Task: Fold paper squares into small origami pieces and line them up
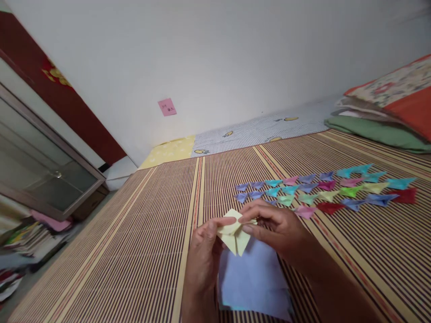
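Observation:
A pale yellow folded paper (240,242) is held between my two hands, its two lower points hanging side by side. My left hand (208,242) grips its left side, with a finger lying across the front. The fingers of my right hand (274,224) pinch its right edge. Below the folded paper lies a stack of lavender paper sheets (252,278) on the striped mat (144,242). Several folded paper boats (318,197) in many colours stand in rows beyond my right hand, which hides part of the nearest row.
Pillows (400,89) and a folded green cloth (373,130) lie at the far right. A patterned sheet (235,134) edges the mat along the white wall, which bears a pink note (167,107). A glass-doored cabinet (50,152) and piled papers (28,240) are at the left.

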The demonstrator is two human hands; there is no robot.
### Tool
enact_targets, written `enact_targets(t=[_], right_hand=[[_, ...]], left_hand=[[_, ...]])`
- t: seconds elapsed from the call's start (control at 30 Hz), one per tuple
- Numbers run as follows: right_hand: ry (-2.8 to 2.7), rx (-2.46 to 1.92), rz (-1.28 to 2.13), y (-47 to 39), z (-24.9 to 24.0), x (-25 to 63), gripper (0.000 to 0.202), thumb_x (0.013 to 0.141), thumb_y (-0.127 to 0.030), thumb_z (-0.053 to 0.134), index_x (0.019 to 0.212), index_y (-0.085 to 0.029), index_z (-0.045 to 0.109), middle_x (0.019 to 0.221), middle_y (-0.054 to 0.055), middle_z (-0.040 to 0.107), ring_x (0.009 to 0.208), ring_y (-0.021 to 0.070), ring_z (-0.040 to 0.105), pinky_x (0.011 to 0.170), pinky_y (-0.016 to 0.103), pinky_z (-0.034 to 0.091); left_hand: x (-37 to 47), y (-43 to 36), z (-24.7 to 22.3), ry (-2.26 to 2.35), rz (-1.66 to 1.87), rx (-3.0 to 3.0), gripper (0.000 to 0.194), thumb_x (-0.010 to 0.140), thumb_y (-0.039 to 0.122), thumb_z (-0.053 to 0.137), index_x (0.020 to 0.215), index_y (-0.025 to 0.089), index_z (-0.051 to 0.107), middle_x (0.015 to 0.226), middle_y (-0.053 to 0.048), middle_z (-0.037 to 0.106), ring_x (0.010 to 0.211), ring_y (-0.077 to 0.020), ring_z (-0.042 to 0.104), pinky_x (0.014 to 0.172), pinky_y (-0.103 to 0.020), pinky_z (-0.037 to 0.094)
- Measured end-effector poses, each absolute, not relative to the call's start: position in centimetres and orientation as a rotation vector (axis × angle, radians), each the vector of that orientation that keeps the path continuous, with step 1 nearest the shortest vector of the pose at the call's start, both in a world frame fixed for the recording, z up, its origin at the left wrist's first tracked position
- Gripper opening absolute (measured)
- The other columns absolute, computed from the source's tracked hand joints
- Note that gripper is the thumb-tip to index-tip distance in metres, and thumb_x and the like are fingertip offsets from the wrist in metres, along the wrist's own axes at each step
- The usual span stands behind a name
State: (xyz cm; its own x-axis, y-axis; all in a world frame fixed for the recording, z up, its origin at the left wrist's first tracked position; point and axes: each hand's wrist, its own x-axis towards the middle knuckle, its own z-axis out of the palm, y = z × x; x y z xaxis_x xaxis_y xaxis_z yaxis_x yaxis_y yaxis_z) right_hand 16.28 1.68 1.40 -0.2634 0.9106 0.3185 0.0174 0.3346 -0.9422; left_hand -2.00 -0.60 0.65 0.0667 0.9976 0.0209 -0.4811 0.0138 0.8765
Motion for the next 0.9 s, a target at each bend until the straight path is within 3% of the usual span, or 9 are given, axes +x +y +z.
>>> enact_targets(t=[0.13, 0.27, 0.4, 0.67, 0.9], right_hand=[[-1.549, -0.852, 1.073, 1.8, 1.3, 16.0, 0.008, 0.088, -0.025, 0.069, 0.085, -0.023, 0.077, 0.103, 0.006, 0.069, 0.094, 0.0214, 0.066, 0.084, 0.036, 0.051], [-1.5, -0.87, 1.063, 2.0, 1.0, 15.7, 0.012, 0.088, -0.027, 0.069, 0.077, -0.022, 0.073, 0.094, 0.006, 0.068, 0.093, 0.0218, 0.064, 0.08, 0.034, 0.051], [-1.435, -0.93, 1.07, 1.9, 0.8, 15.1, 0.015, 0.089, -0.03, 0.067, 0.076, -0.021, 0.066, 0.083, 0.003, 0.065, 0.084, 0.0202, 0.062, 0.075, 0.033, 0.049], [-1.414, -1.046, 1.045, 1.4, 0.4, 14.4, 0.022, 0.088, -0.035, 0.068, 0.074, -0.02, 0.062, 0.069, -0.001, 0.058, 0.061, 0.0149, 0.051, 0.057, 0.029, 0.041], [-1.476, -1.038, 0.991, 1.4, 1.1, 14.2, 0.02, 0.088, -0.031, 0.066, 0.073, -0.021, 0.06, 0.075, 0.0, 0.061, 0.067, 0.0163, 0.055, 0.062, 0.03, 0.043]], left_hand=[[-2.1, -0.5, 0.3, 0.851, 1.35, 0.911, 0.041, 0.065, 0.039, 0.094, 0.097, 0.016, 0.083, 0.082, -0.007, 0.078, 0.071, -0.0153, 0.068, 0.067, -0.023, 0.051], [-1.8, -0.4, 0.0, 0.973, 1.403, 0.963, 0.026, 0.07, 0.026, 0.091, 0.094, 0.019, 0.083, 0.081, -0.004, 0.078, 0.072, -0.0141, 0.068, 0.069, -0.023, 0.052], [-1.0, -0.4, -0.1, 1.009, 1.482, 0.957, 0.015, 0.077, 0.028, 0.086, 0.087, 0.018, 0.083, 0.079, -0.004, 0.077, 0.072, -0.0139, 0.067, 0.069, -0.023, 0.052], [-0.7, -0.2, -0.4, 1.126, 1.563, 0.909, 0.022, 0.071, 0.032, 0.09, 0.079, 0.014, 0.078, 0.068, 0.0, 0.068, 0.058, -0.0109, 0.06, 0.056, -0.021, 0.048], [-0.5, -0.5, -0.5, 1.226, 1.564, 0.905, 0.027, 0.071, 0.037, 0.089, 0.074, 0.014, 0.075, 0.058, 0.001, 0.064, 0.051, -0.0097, 0.055, 0.05, -0.02, 0.045]])
